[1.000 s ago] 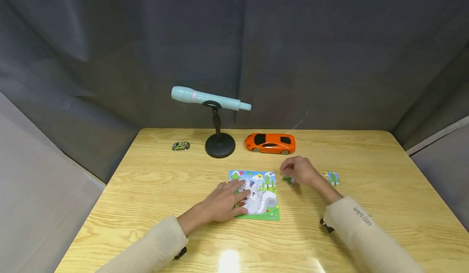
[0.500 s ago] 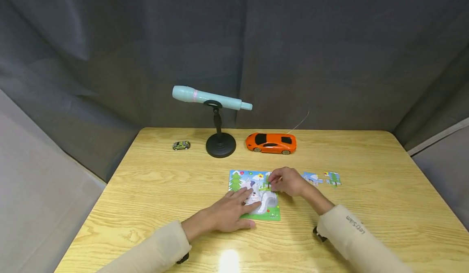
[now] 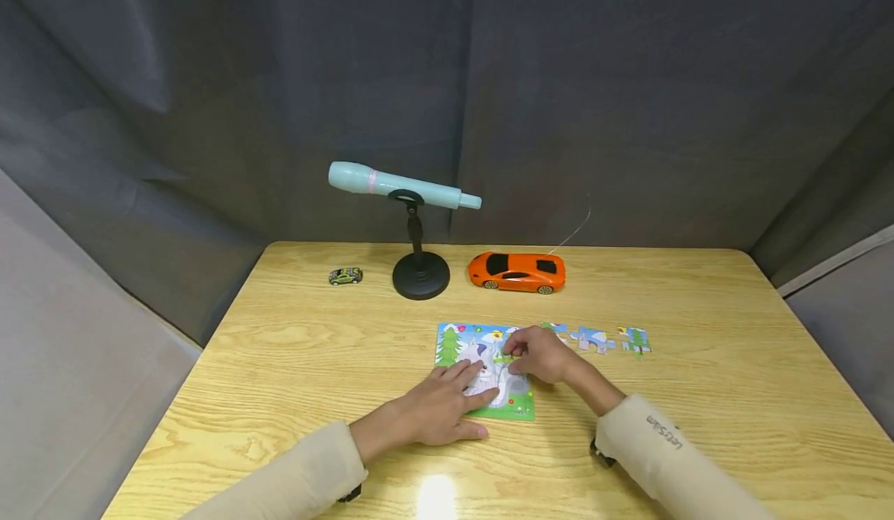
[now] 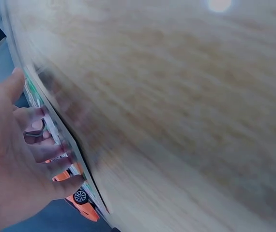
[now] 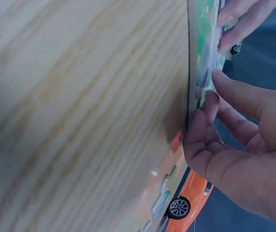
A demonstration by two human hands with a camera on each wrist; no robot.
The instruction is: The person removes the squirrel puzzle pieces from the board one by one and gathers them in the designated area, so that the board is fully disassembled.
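Observation:
A squirrel jigsaw puzzle (image 3: pixel 517 407) lies flat in its board in front of me. My left hand (image 3: pixel 440 405) rests over its lower left part with the fingers spread; in the left wrist view those fingertips lie along the puzzle's top. At the upper right part of the puzzle, my right hand (image 3: pixel 541 355) has thumb and index finger bent together, pinching a puzzle piece that the fingers largely cover. The right wrist view shows these fingertips (image 5: pixel 219 76) right at the puzzle's surface, other fingers curled by the board's edge.
Loose puzzle pieces lie right of the board: one partly behind my right hand, a blue and white piece (image 3: pixel 594 340) and a tree piece (image 3: pixel 635 340). Behind stand an orange toy car (image 3: pixel 517 273), a blue microphone (image 3: pixel 419 192) on a black stand (image 3: pixel 421 275), and a small green car (image 3: pixel 345 276).
My right hand has let go of a piece beside the board and moved left onto the puzzle's upper right part. My left hand has slid slightly down and right.

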